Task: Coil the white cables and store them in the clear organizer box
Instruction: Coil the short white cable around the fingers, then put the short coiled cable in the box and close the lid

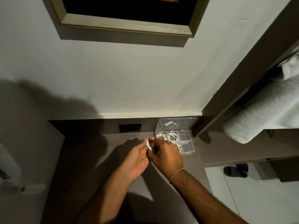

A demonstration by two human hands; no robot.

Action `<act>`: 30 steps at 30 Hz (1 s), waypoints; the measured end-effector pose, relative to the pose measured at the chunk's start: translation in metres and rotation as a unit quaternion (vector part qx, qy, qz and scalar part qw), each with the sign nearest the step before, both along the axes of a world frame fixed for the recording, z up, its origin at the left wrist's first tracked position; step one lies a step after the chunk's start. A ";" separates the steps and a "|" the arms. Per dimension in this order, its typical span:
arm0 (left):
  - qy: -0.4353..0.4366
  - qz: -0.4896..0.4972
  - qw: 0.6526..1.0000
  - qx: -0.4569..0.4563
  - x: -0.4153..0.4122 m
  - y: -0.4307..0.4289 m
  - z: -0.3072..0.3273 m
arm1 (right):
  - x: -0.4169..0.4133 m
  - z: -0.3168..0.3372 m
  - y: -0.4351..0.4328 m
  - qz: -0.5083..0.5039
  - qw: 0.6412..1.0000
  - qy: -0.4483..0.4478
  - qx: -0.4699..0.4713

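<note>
While I work over a dim grey desk [90,167], my left hand [137,160] and right hand [165,156] meet just above its surface, fingertips touching around one white cable [148,143]. My left hand is cupped, palm turned up, with its thumb and fingers pinched on a small white loop; only that pale sliver shows between my fingers. My right hand is curled narrow, knuckles up, closing on the same cable from the other side, probably so that one hand keeps the loops from springing open as the other winds. How many turns are made I cannot tell.

Just beyond my right hand, nearly touching its knuckles, sits the clear organizer box [191,150]. Its lid [176,124] stands open, leaning back against the wall, which leaves the compartments free for dropping things in. Coiled cables [173,137] already lie in the compartments nearest my fingers; the two compartments farthest from my hand look empty. I judge the task well along, with this coil bound for one of them
</note>
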State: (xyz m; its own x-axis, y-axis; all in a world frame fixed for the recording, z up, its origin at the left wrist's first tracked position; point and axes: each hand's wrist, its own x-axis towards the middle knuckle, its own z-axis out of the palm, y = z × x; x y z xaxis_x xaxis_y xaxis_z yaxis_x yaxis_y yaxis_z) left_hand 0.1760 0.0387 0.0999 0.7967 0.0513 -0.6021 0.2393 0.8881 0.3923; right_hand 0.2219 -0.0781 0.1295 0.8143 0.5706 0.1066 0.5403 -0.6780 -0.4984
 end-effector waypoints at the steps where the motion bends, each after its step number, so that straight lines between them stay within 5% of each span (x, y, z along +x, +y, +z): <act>1: -0.002 -0.016 1.000 0.000 0.000 0.001 -0.003 | -0.002 -0.004 -0.002 -0.005 1.000 0.001 0.000; 8: 0.045 -0.134 0.989 0.051 -0.003 0.019 -0.018 | -0.018 -0.023 -0.009 -0.036 0.998 0.021 0.045; 20: 0.133 -0.090 0.938 0.306 0.011 -0.025 -0.044 | -0.017 -0.059 -0.030 -0.205 0.954 0.184 0.119; 26: 0.081 -0.114 0.985 0.102 0.033 -0.034 -0.046 | 0.040 -0.083 -0.056 -0.250 0.937 0.205 0.132; 30: 0.077 -0.121 0.968 0.207 0.046 -0.037 -0.042 | 0.093 -0.107 -0.096 -0.332 0.905 0.225 0.142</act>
